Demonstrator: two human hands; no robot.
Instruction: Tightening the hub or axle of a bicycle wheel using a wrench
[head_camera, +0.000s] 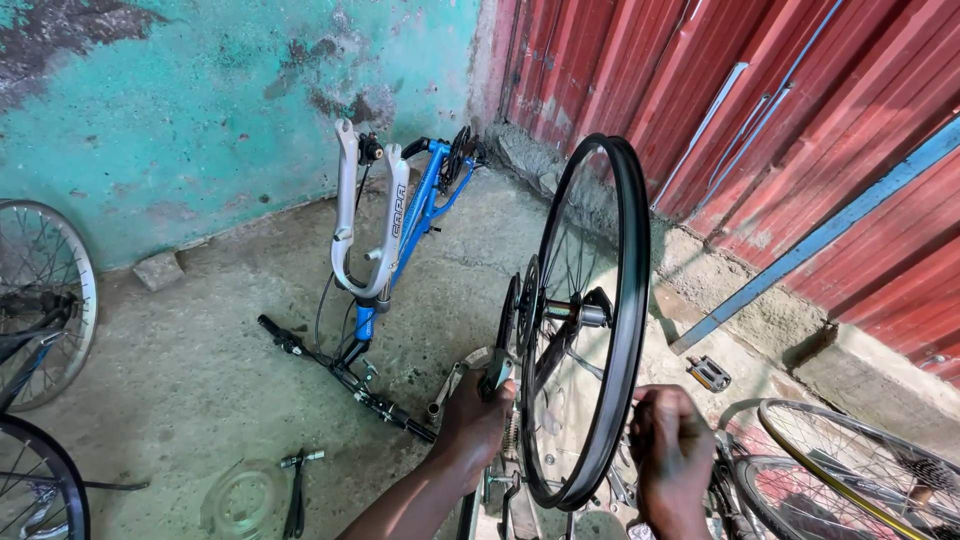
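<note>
Where the fingers of the left hand (473, 420) curl, they are closed around a grey tool (494, 372) whose head points up toward the sprocket cluster (522, 305) of a black bicycle wheel (592, 320). The right hand (672, 455) sits just across the rim, its fingers folded in against the lower edge of the wheel; whether they truly clamp the rim or only press on it cannot be told from this angle. The wheel stands upright between the two hands, hub and axle at its middle, over a dark bicycle part below that is mostly cut off by the bottom edge.

Beyond it, an upturned blue bicycle frame (425, 205) with a pale grey fork (368, 215) rests on the concrete floor (200, 350), its handlebar (340, 370) lying flat. A pedal (708, 373) lies near the kerb on the right, below a red corrugated wall (800, 110). Spoked wheels (850, 480) lie at lower right, and others (40, 300) lean at the left beside a turquoise wall (200, 90).
</note>
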